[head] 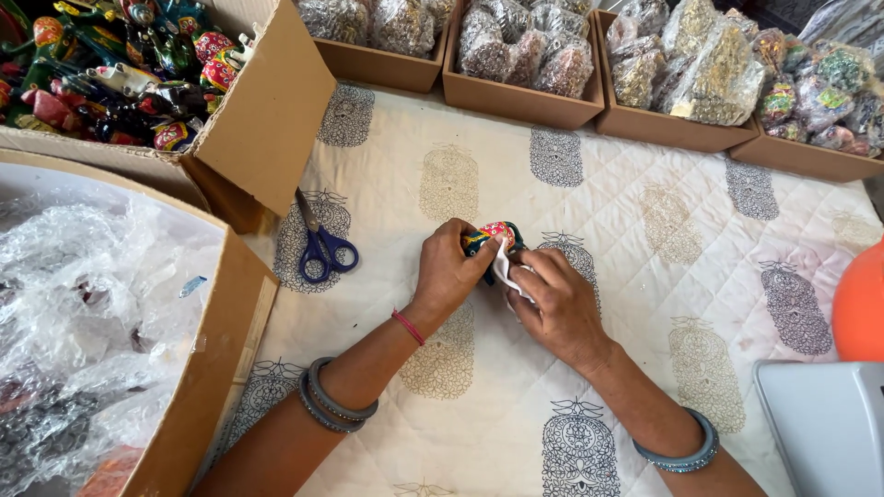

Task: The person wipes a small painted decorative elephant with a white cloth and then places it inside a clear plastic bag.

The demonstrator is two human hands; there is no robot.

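Two hands meet over the middle of a cream quilted cloth (645, 230) printed with grey and tan motifs. The left hand (451, 269) is curled around a small painted figurine (493, 236) in red, green and blue, fingers closed on it, while the right hand (557, 304) pinches a white wrapping piece (506, 271) against the figurine's underside. The figurine sits just above the cloth, between both hands. Blue-handled scissors (318, 244) lie on the cloth to the left, near an open cardboard box (267, 120) full of more painted figurines. A large carton (207, 368) of bubble wrap stands at lower left. Along the far edge, brown trays (520, 101) hold items bagged in clear plastic. Both wrists wear grey bangles.
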